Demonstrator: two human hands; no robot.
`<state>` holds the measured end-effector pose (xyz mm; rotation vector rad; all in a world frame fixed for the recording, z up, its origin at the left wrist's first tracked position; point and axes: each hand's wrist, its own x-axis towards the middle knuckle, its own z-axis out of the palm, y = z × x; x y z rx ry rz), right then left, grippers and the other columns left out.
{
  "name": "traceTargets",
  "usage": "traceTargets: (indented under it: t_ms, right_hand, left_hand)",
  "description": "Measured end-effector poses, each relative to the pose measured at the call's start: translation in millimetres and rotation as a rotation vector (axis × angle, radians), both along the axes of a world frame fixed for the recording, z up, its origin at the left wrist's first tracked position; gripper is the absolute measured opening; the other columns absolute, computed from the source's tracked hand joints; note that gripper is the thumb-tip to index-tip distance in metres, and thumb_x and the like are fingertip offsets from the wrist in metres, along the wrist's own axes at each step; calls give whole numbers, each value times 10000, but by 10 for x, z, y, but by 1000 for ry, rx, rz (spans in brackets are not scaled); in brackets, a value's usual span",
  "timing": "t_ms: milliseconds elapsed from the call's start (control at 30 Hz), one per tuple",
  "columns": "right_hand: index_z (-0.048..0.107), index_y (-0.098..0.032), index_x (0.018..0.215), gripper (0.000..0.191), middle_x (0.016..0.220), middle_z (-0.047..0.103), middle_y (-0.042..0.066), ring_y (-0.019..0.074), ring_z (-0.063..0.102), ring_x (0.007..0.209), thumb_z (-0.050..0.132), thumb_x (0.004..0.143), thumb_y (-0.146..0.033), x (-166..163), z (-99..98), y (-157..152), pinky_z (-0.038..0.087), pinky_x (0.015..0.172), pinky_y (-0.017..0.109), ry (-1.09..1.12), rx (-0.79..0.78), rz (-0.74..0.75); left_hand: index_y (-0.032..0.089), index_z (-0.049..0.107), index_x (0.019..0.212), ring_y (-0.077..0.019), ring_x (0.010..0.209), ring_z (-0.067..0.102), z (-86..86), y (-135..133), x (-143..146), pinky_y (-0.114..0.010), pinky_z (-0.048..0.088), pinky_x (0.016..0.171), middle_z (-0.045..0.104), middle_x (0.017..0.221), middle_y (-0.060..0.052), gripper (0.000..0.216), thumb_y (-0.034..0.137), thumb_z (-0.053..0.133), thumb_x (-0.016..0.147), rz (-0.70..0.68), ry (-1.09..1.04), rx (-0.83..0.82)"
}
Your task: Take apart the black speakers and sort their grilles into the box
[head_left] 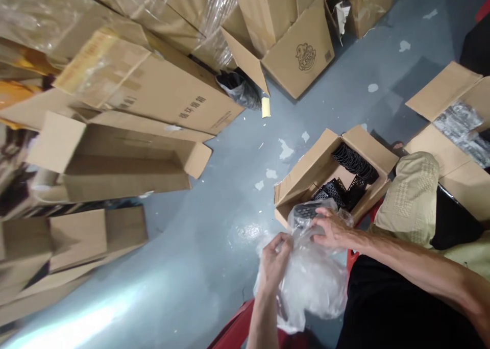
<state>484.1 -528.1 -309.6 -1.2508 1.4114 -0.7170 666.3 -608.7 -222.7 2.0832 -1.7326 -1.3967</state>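
Note:
A crumpled clear plastic bag (317, 282) hangs in front of me. My left hand (276, 259) pinches its upper left edge between thumb and fingers. At the bag's upper right, my right hand (332, 227) curls its fingers on the film, the thumb apart from the others. A black perforated piece (304, 211) shows through the plastic just beyond the fingers; I cannot tell whether the right hand touches it. Close behind, an open cardboard box (300, 173) holds black mesh pieces (333, 192) and a row of nested black curved pieces (354, 163).
A long open carton (126, 173) and a large printed carton (164, 91) stand at left. Another box (298, 53) is at the top. Beige fabric (409, 196) lies beside an open carton (455, 91) at right. Something red (237, 326) is below my left hand.

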Motion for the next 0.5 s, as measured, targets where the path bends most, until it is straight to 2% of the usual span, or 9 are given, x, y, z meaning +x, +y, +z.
traceTargets:
  t_ms: [67, 167, 267, 367, 433, 500]
  right_hand:
    - [697, -197, 1409, 560, 1552, 534, 169, 363, 463, 1502, 817, 869, -283, 55, 141, 11, 438, 1222, 487, -74, 38, 124]
    - [556, -212, 1570, 737, 1606, 507, 173, 362, 488, 1486, 782, 871, -271, 179, 357, 43, 464, 1205, 470, -110, 32, 171]
    - [587, -232, 1542, 685, 1629, 518, 143, 335, 505, 1488, 769, 883, -262, 162, 461, 68, 433, 1248, 444, -159, -70, 165]
    - [588, -175, 1552, 687, 1612, 533, 197, 378, 493, 1507, 777, 899, -275, -46, 448, 61, 425, 1258, 509, -149, -15, 125]
    - [457, -168, 1669, 949, 1723, 384, 247, 442, 359, 1600, 878, 840, -359, -198, 459, 36, 382, 1279, 582, -141, 14, 115]
    - [308, -245, 1753, 1262, 1815, 216, 216, 458, 227, 1662, 998, 714, -433, -298, 559, 12, 331, 1313, 586, -171, 12, 139]
  left_hand:
    - [224, 585, 661, -136, 563, 423, 234, -2, 9, -247, 369, 562, 518, 592, 40, 345, 563, 631, 707, -18, -77, 0]
    - [230, 576, 642, -150, 583, 457, 408, -29, -44, -247, 406, 580, 527, 584, 29, 319, 548, 596, 661, -7, -153, -87]
    - [236, 576, 613, -167, 584, 475, 493, -99, -59, -256, 416, 566, 518, 548, 17, 302, 537, 553, 615, 16, -260, -145]
    - [233, 581, 572, -167, 572, 481, 697, -195, 22, -254, 407, 543, 521, 534, 13, 317, 550, 569, 583, 60, -332, -222]
    - [226, 597, 568, -164, 581, 502, 901, -255, 66, -249, 431, 553, 560, 558, 8, 336, 560, 630, 586, 46, -289, -274]
    - [225, 593, 544, -163, 550, 498, 1070, -299, 22, -256, 448, 532, 559, 543, 5, 362, 576, 680, 559, -17, -225, -247]
